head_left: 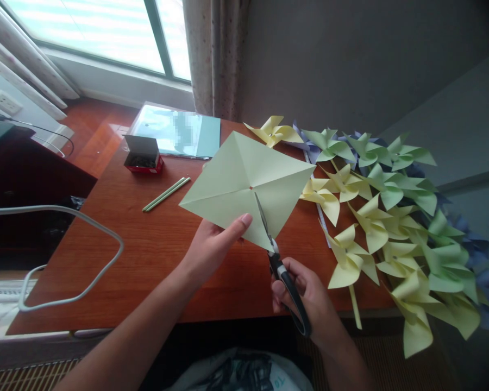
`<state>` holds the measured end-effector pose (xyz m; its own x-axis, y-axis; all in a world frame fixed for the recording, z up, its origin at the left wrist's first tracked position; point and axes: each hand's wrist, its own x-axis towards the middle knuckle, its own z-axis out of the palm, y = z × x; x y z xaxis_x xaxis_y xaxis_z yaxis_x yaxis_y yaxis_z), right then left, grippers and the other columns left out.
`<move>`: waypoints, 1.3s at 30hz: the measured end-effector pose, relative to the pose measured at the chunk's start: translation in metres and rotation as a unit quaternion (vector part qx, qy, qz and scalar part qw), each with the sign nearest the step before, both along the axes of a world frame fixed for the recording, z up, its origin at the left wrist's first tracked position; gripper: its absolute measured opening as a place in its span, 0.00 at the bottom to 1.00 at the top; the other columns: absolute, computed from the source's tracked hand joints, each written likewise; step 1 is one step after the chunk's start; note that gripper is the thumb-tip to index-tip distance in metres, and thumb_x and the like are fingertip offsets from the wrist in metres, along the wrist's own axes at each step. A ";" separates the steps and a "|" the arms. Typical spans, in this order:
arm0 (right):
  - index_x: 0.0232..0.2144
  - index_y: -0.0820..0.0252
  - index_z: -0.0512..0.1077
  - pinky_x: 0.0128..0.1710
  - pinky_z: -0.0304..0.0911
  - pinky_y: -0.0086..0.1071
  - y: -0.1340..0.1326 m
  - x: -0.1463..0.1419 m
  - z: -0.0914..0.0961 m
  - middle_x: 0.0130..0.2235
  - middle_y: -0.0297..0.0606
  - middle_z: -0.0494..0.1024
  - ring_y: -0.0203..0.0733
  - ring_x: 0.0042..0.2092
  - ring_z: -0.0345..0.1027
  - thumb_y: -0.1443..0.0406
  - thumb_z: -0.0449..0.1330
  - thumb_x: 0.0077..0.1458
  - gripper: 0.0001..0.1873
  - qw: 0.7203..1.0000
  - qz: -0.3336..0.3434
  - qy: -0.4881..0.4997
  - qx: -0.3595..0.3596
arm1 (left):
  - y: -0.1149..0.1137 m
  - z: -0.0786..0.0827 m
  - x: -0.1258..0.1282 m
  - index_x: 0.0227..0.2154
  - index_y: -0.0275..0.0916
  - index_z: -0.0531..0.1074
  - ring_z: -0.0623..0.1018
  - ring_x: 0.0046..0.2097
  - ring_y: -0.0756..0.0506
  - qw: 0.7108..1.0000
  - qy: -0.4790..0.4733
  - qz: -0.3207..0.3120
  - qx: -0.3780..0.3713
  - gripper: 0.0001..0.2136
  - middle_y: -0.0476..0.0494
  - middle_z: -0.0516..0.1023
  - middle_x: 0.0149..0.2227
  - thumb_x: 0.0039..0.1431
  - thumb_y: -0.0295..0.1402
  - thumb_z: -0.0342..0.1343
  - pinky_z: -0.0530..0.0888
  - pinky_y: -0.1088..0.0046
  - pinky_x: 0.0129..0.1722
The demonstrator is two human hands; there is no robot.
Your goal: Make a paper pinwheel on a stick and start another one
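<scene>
My left hand (pixel 220 239) pinches the lower edge of a pale green paper square (pixel 224 168), thumb on top and fingers hidden beneath. Creases run from its corners toward a small hole near the middle. In my right hand (pixel 305 293) is a pair of scissors (pixel 287 279) with black and grey handles. The blades lie at the corner nearest me, pointing along the crease toward the centre. Part of one blade is hidden by the paper. The square is held above the wooden table (pixel 146 260).
Many yellow, green and purple paper pinwheels (pixel 387 228) crowd the table's right side. Two pale green sticks (pixel 167 194), a small open red box (pixel 144 163) with dark contents and a plastic-covered packet (pixel 207 136) lie at the left and back. A white cable (pixel 114 239) loops over the left edge.
</scene>
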<state>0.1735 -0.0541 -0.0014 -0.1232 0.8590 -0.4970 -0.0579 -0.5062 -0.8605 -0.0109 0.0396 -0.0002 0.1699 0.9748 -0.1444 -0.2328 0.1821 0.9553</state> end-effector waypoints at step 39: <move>0.34 0.60 0.68 0.27 0.60 0.26 -0.003 -0.001 0.001 0.26 0.29 0.70 0.32 0.26 0.65 0.47 0.69 0.52 0.25 1.000 0.017 0.018 0.001 | -0.002 0.003 0.004 0.37 0.36 0.77 0.82 0.45 0.43 0.993 0.089 0.022 0.077 0.08 0.43 0.85 0.41 0.61 0.35 0.61 0.76 0.71 0.46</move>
